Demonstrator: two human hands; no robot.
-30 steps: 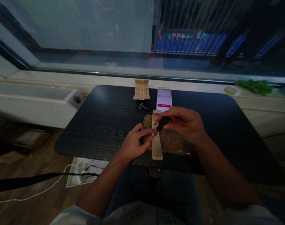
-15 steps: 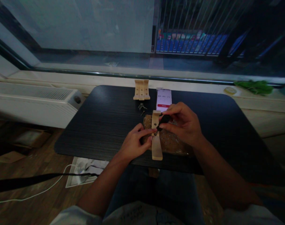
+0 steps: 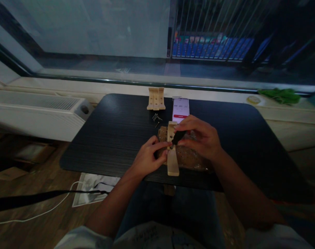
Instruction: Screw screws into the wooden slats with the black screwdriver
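A pale wooden piece point(image 3: 173, 165) with an upturned far end and round holes lies across a plastic-wrapped brown slab point(image 3: 190, 157). My right hand point(image 3: 201, 135) is closed around a short black screwdriver point(image 3: 178, 137), tilted with its tip down at the wood's nearer hole. From the left, my left hand point(image 3: 149, 155) reaches onto the wood, index finger and thumb drawn together beside that tip. Whatever small thing may sit between those fingertips is too hidden to name. Several screws point(image 3: 156, 118) lie on the table just beyond the slab.
More holed wooden pieces point(image 3: 156, 99) stand side by side at the dark table's point(image 3: 108, 138) far edge. A phone point(image 3: 180, 109) showing a timer lies behind my right hand. On the windowsill are green leaves point(image 3: 279, 95) and a cut lemon point(image 3: 253, 100). A radiator point(image 3: 43, 110) stands left.
My right hand has shifted slightly left and turned, and the screwdriver now slants more directly over the nearer hole. My left hand stays nearly in place.
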